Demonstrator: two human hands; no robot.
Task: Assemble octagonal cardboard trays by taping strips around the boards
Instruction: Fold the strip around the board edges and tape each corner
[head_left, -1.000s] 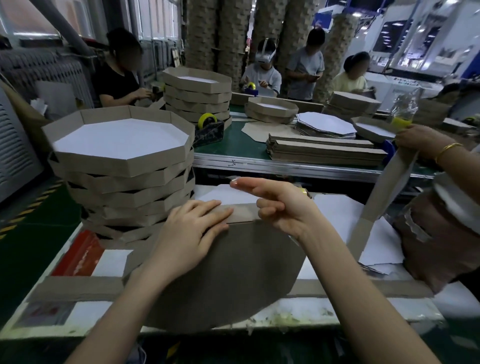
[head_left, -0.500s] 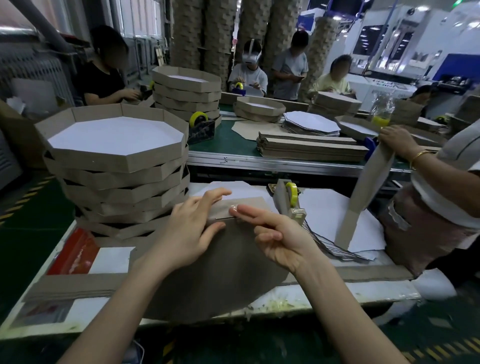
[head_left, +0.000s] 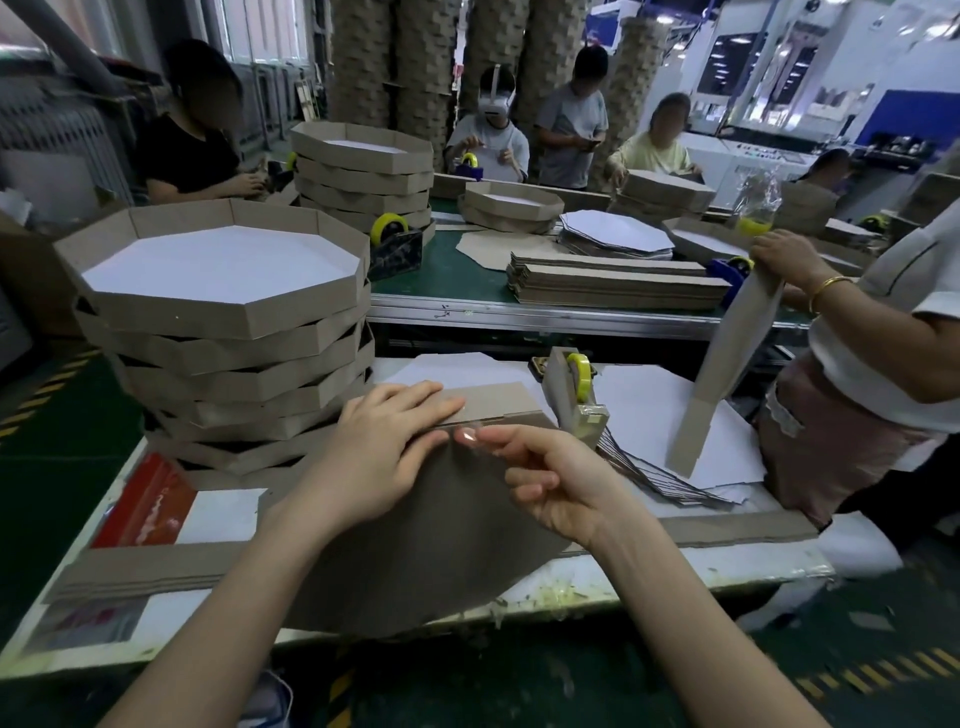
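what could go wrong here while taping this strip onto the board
1. The left hand alone pins the strip against the board; if it slips, the tape could set the strip crooked.
2. The clear tape piece at the right hand fingertips could fold onto itself before landing.
3. The board overhangs the table edge toward the person, so pressing hard might tip it.

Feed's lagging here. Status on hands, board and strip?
Left hand flat, pressing strip to board. Right hand pinching clear tape at the seam. Dispenser close right, not blocking.
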